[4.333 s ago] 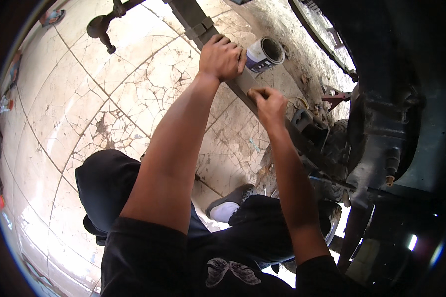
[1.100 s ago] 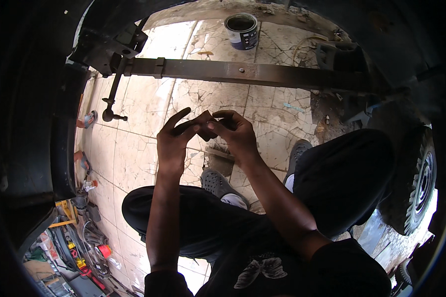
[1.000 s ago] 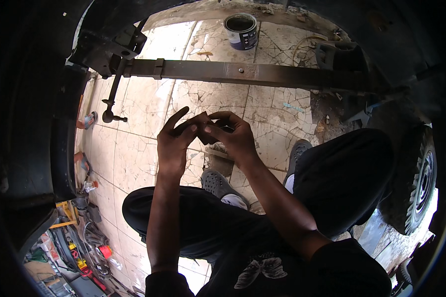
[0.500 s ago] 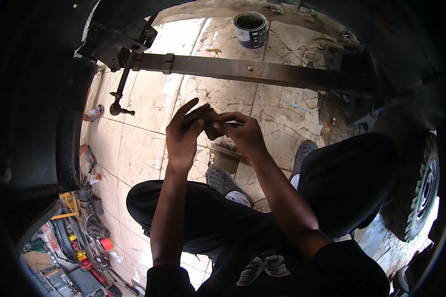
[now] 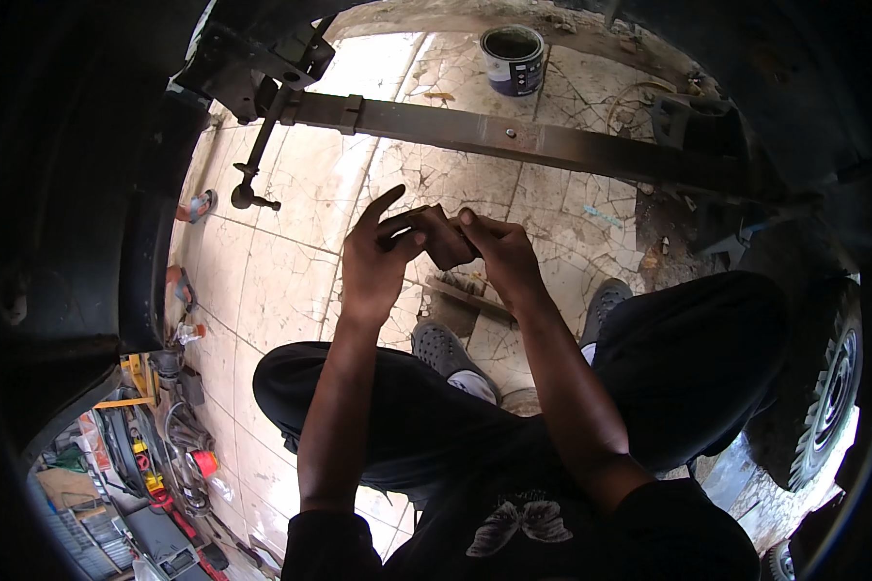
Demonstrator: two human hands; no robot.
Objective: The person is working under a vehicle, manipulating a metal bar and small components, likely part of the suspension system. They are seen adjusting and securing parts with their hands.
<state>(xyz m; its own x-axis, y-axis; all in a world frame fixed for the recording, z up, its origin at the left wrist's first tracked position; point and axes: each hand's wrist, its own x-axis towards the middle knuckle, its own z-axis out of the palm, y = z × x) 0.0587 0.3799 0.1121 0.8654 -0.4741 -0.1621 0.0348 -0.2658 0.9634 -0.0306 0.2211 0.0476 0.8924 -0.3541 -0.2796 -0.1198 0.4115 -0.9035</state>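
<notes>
Cracked tile floor (image 5: 281, 281); hands (image 5: 436, 254) seemingly unmoved.

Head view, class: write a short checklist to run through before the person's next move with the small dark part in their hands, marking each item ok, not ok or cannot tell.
1. Left hand grips the small dark part: ok.
2. Right hand also holds it: ok.
3. Part's exact kind and condition: cannot tell.
4. Long metal bar apart from both hands: ok.
5. Paint can upright beyond the bar: ok.
6. Bar firmly fastened at its ends: cannot tell.
</notes>
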